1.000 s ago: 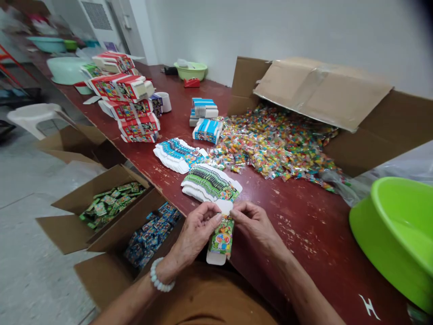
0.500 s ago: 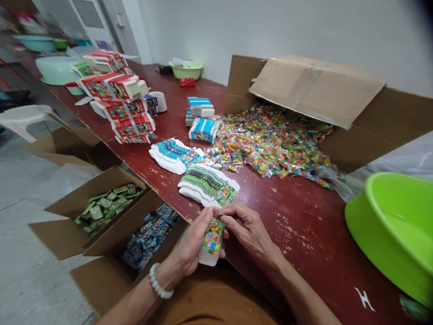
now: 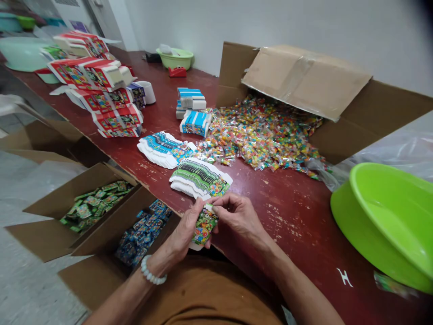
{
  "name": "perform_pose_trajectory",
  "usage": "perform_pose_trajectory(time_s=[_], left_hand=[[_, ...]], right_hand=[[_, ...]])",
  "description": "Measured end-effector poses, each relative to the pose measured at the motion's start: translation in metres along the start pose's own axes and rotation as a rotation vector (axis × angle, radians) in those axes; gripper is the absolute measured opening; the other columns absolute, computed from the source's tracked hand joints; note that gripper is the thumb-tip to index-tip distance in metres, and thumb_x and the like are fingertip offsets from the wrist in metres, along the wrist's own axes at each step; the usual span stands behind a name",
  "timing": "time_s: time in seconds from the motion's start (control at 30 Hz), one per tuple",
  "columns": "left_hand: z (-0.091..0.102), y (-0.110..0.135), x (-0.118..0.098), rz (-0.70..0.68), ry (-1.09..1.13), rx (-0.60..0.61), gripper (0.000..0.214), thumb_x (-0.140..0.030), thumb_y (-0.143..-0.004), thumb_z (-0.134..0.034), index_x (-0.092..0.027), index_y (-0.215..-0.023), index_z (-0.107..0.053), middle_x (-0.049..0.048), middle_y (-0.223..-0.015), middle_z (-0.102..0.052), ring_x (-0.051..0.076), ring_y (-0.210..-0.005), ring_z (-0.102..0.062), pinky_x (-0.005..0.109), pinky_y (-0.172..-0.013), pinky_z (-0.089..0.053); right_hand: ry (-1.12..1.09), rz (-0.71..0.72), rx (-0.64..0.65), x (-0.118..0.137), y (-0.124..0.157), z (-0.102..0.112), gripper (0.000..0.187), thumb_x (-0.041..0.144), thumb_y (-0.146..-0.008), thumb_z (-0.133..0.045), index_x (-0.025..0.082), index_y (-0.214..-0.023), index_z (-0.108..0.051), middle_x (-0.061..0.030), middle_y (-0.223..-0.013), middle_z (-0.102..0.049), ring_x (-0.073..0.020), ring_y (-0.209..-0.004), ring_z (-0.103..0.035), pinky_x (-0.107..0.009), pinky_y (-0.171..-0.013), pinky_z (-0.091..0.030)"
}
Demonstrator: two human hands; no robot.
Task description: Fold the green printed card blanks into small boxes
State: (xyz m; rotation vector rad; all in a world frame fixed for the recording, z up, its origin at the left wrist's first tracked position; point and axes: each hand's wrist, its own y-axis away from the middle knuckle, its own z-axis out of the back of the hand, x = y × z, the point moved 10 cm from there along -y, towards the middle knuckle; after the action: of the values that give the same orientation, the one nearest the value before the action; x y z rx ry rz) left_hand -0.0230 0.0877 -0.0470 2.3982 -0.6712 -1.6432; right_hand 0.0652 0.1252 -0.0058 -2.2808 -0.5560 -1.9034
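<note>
A small green printed candy box (image 3: 204, 225) is held in my left hand (image 3: 185, 228), whose fingers wrap round its sides. My right hand (image 3: 238, 216) pinches the box's top end, thumb and fingertips at the white flap. Just beyond the hands, a fanned row of flat green boxes (image 3: 199, 178) lies on the dark red table (image 3: 270, 216). A similar row of flat blue boxes (image 3: 164, 149) is behind it to the left. Wrapped colourful candies (image 3: 257, 135) spill in a heap from a tipped cardboard carton (image 3: 307, 81).
Bundles of red boxes (image 3: 91, 74) and blue boxes (image 3: 196, 123) stand farther back. At right sits a large green basin (image 3: 379, 225). Below the table's left edge, open cartons hold green filled boxes (image 3: 98, 203) and blue ones (image 3: 144, 230). A red tape dispenser (image 3: 177, 71) is at the back.
The view has shifted, so the scene sits farther left and up. A white flap now shows at the top of the green box, where my right fingers still pinch.
</note>
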Motion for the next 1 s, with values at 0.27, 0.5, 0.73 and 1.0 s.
perform_pose_trajectory(time_s=[0.27,0.5,0.73,1.0], left_hand=[[0.008,0.000,-0.008,-0.038,-0.144,-0.024,0.066,-0.063,-0.093,-0.042,-0.015,-0.136,-0.057,0.0024,-0.064,-0.066,0.011,-0.041,-0.056,0.019,-0.040,-0.044],[0.013,0.001,-0.003,-0.015,-0.141,-0.031,0.072,-0.068,-0.091,-0.041,-0.018,-0.142,-0.051,0.0027,-0.066,-0.066,0.013,-0.043,-0.058,0.021,-0.042,-0.045],[0.009,0.000,0.009,0.006,-0.032,-0.044,0.080,-0.076,-0.084,-0.045,-0.017,-0.135,-0.057,0.0034,-0.064,-0.064,0.014,-0.043,-0.056,0.022,-0.040,-0.045],[0.009,-0.001,0.014,0.072,-0.065,-0.069,0.076,-0.082,-0.079,-0.041,-0.013,-0.069,-0.071,0.0055,-0.051,-0.060,0.013,-0.039,-0.054,0.020,-0.038,-0.040]], right_hand=[[0.081,0.034,-0.005,0.006,-0.004,-0.006,0.015,0.025,-0.074,-0.070,0.016,-0.067,-0.061,-0.0018,-0.074,-0.072,-0.0090,-0.043,-0.061,-0.022,-0.047,-0.051],[0.116,0.061,0.073,0.002,-0.005,-0.011,0.015,0.028,-0.081,-0.067,0.017,-0.073,-0.061,-0.0015,-0.078,-0.070,-0.0090,-0.048,-0.060,-0.021,-0.048,-0.050],[0.414,0.253,0.103,0.022,0.008,-0.011,0.008,0.021,-0.086,-0.062,0.018,-0.078,-0.062,-0.0056,-0.097,-0.073,-0.0118,-0.063,-0.065,-0.024,-0.059,-0.052],[0.242,0.075,0.125,0.007,-0.007,-0.010,0.016,0.032,-0.084,-0.068,0.017,-0.084,-0.073,0.0007,-0.068,-0.067,-0.0111,-0.048,-0.062,-0.022,-0.048,-0.048]])
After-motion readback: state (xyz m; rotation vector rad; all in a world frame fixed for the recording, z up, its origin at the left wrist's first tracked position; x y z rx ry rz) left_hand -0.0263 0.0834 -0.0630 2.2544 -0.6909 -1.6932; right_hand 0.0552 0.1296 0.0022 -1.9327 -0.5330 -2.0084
